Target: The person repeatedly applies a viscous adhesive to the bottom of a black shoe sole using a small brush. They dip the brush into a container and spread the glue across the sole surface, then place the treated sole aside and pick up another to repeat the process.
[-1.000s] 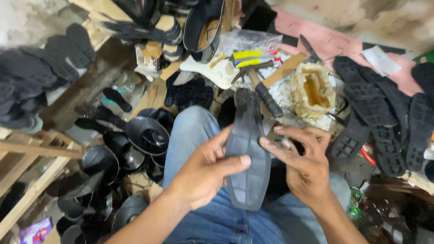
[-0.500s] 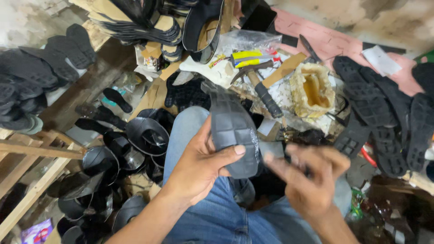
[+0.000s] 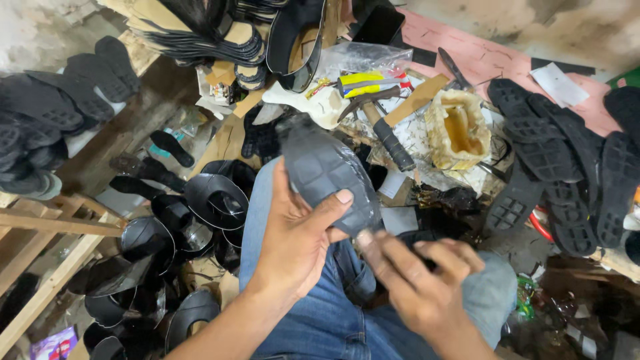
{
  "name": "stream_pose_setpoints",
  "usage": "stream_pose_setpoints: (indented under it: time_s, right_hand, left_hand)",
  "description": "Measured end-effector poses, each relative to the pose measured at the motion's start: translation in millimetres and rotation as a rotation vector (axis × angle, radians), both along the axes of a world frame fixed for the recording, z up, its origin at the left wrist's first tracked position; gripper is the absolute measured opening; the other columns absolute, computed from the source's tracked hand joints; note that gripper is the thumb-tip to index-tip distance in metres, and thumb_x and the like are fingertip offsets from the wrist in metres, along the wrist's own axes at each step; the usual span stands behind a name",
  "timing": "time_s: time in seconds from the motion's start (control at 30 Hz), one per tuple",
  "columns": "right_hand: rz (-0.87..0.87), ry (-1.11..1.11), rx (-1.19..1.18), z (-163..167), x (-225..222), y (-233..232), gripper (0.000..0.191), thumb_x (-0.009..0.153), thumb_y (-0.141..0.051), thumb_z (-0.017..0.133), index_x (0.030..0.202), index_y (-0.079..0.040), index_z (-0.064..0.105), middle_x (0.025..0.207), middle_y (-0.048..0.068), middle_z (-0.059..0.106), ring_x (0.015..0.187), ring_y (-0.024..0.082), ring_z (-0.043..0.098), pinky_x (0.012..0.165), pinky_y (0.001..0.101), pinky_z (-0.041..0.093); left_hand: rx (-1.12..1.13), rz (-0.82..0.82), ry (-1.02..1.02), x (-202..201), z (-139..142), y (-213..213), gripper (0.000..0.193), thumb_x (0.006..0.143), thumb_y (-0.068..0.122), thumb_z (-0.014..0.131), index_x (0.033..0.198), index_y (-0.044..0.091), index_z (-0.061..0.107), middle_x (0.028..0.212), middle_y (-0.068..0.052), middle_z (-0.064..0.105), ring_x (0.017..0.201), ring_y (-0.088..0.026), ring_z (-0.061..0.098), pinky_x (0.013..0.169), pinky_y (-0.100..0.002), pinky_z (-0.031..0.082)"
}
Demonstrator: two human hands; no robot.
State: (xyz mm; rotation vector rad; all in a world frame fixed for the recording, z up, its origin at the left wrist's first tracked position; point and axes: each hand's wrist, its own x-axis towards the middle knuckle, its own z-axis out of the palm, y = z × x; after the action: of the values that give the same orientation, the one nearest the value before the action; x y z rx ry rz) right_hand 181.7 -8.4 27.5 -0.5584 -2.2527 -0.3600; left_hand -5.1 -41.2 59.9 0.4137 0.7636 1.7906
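A dark grey shoe sole (image 3: 328, 175) is held up over the lap, above the blue jeans (image 3: 313, 313), tread side toward the camera and tilted with its toe end up and to the left. It is gripped by the left hand (image 3: 297, 240): the thumb is pressed across the tread near the lower edge and the other fingers are wrapped behind it, closed on the sole.

The right hand (image 3: 420, 283) is seen just below and right of the sole, motion-blurred. Its fingers (image 3: 373, 250) are partly curled, with the forefinger tip at or touching the lower end of the sole; whether anything is clasped in this hand cannot be told.

Beyond the knees, a hammer (image 3: 383, 127) with a black grip is laid on the littered floor, near a yellowish glue pot (image 3: 459, 130). A yellow-handled tool (image 3: 363, 83) is noted just behind the hammer. Black treaded soles (image 3: 567, 167) are heaped at the right, well apart from the hands. Black shoe uppers (image 3: 167, 227) are piled at the left beside a wooden frame (image 3: 53, 223). More soles (image 3: 60, 100) are stacked at the far left.
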Motion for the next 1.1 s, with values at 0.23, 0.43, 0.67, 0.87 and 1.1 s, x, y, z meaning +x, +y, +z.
stream_pose_setpoints:
  time_s: [0.23,0.43,0.67,0.87,1.1]
  right_hand:
    - [-0.115,-0.041,-0.135,-9,-10,-18,0.042,0.081,-0.011,0.072,0.121,-0.022,0.079,0.109,-0.004,0.062,0.1,0.024,0.043,0.092,0.0432,0.029]
    - [-0.326,0.027,-0.298,3,14,43,0.044,0.103,-0.013,0.069,0.147,-0.015,0.071,0.143,0.016,0.053,0.128,0.036,0.037,0.111,0.0475,0.033]
    - [-0.582,-0.237,-0.173,-17,44,142,0.038,0.099,-0.045,0.072,0.121,-0.014,0.076,0.156,0.012,0.05,0.14,0.043,0.036,0.103,0.0648,0.027]
    - [-0.582,-0.175,-0.22,-26,57,148,0.038,0.107,-0.049,0.069,0.113,-0.012,0.076,0.148,0.003,0.057,0.139,0.038,0.037,0.107,0.0656,0.026]
    - [-0.515,-0.157,-0.222,-27,52,151,0.039,0.101,-0.044,0.072,0.116,-0.009,0.074,0.146,0.009,0.057,0.139,0.042,0.037,0.105,0.0659,0.026]
  left_hand:
    - [-0.019,0.153,0.075,2,-14,5,0.074,0.091,-0.013,0.066,0.143,0.014,0.02,0.125,-0.012,0.058,0.101,-0.018,0.067,0.067,-0.028,0.056]
    - [-0.049,-0.143,0.596,-23,-7,1,0.07,0.091,-0.007,0.073,0.156,0.006,0.048,0.118,-0.012,0.073,0.096,-0.012,0.068,0.08,-0.022,0.059]
    - [-0.137,0.083,0.961,-10,23,-9,0.064,0.086,0.004,0.075,0.144,0.011,0.048,0.1,-0.007,0.081,0.087,-0.012,0.077,0.072,-0.026,0.06]
    - [-0.187,-0.01,1.553,-11,51,-20,0.067,0.086,0.011,0.075,0.144,0.021,0.044,0.091,-0.015,0.076,0.075,-0.035,0.074,0.064,-0.043,0.056]
    - [-0.116,0.077,1.472,-16,62,-19,0.06,0.088,0.011,0.075,0.14,0.017,0.047,0.101,-0.009,0.079,0.087,-0.026,0.077,0.07,-0.036,0.059]
